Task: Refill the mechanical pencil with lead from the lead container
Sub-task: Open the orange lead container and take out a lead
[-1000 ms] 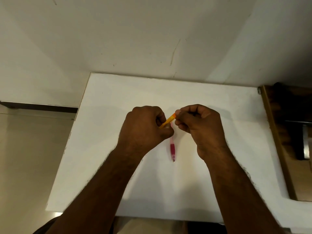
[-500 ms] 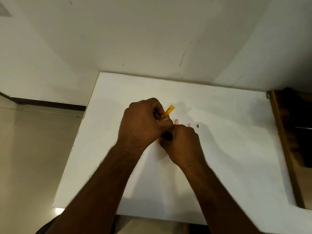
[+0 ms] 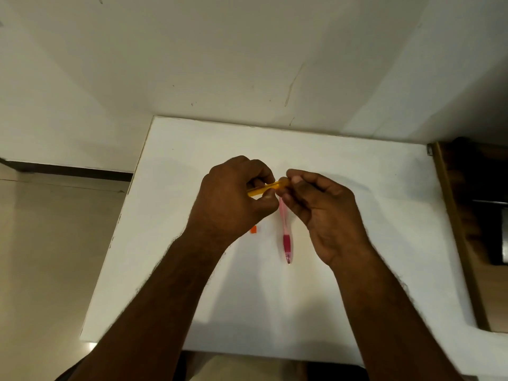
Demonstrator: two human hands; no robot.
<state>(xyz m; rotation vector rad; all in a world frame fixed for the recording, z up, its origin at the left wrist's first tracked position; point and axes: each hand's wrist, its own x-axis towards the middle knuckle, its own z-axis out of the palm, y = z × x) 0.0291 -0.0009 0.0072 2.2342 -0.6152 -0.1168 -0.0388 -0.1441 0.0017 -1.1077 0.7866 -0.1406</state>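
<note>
A slim yellow lead container (image 3: 268, 187) is held above the white table (image 3: 192, 160), gripped by my left hand (image 3: 233, 199). My right hand (image 3: 321, 210) pinches the container's right end with fingertips. A pink mechanical pencil (image 3: 286, 235) with a darker pink grip lies on the table under the hands, tip pointing toward me; its upper end is hidden by my fingers. A small orange cap (image 3: 253, 229) lies on the table beside my left wrist.
The table stands against a white wall. A brown wooden piece of furniture (image 3: 467, 229) adjoins its right edge. Tiled floor (image 3: 55, 243) lies beyond the left edge.
My right hand dipped to the table beside my left hand, then rose back to the container's end. The small orange cap now lies on the table.
</note>
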